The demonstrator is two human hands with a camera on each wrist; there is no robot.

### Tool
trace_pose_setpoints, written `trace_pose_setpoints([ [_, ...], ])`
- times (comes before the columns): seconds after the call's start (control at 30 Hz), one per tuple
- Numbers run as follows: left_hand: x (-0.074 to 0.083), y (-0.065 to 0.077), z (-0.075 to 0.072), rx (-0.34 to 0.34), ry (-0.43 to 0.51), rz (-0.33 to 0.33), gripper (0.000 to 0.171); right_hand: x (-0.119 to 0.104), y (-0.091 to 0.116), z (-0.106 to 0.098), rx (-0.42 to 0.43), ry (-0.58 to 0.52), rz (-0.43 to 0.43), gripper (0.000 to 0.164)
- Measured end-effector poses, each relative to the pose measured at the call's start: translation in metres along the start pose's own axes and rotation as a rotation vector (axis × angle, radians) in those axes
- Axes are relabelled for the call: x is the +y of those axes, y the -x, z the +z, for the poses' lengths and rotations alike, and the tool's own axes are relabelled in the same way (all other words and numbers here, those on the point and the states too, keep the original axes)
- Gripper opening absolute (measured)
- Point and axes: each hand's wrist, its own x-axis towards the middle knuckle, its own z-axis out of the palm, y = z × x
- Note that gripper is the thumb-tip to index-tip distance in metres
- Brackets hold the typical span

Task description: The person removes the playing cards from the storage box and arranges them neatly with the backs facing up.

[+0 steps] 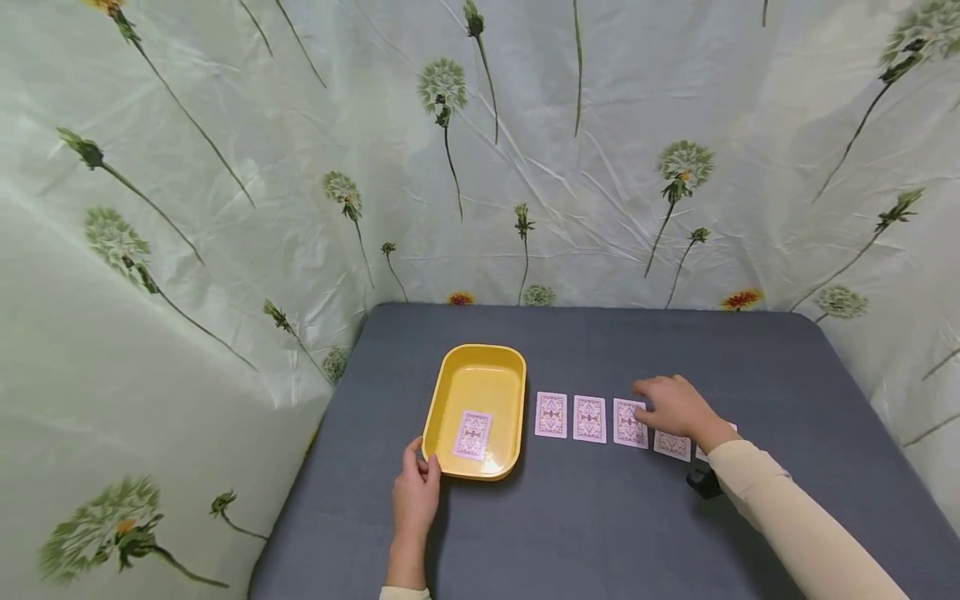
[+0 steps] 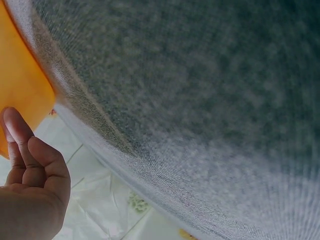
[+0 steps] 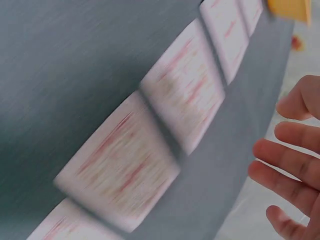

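Observation:
At the near left corner of a yellow tray [image 1: 480,354], my left hand [image 1: 417,492] holds the rim with its thumb and fingers. The left wrist view shows its fingertips against the orange-yellow wall [image 2: 22,75]. One playing card [image 1: 472,435] with a pink patterned back lies in the tray. To the tray's right, several matching cards [image 1: 588,419] lie back up in a row. Over this row hovers my right hand [image 1: 675,407], partly covering the cards on the right. Its fingers [image 3: 290,160] are spread and empty in the right wrist view, beside the blurred cards [image 3: 122,165].
A dark grey cloth covers the table [image 1: 585,533]. Behind it and at the sides hangs a pale curtain [image 1: 525,150] printed with dandelions. A small black object [image 1: 705,483] shows under my right wrist.

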Motion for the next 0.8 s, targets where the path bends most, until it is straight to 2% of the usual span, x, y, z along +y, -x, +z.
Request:
trace_pose_setpoints([
  [0.3, -0.001, 0.0, 0.0, 0.02, 0.002, 0.027, 0.038, -0.042, -0.039, 0.0, 0.012, -0.033, -0.116, 0.028],
  [0.47, -0.002, 0.001, 0.001, 0.036, 0.001, 0.048, 0.036, -0.059, -0.053, 0.003, -0.002, -0.045, -0.144, 0.031],
  [0.8, 0.0, 0.002, 0.0, 0.022, 0.009, 0.022, 0.037, -0.095, -0.082, 0.003, -0.032, -0.075, -0.185, 0.03],
])
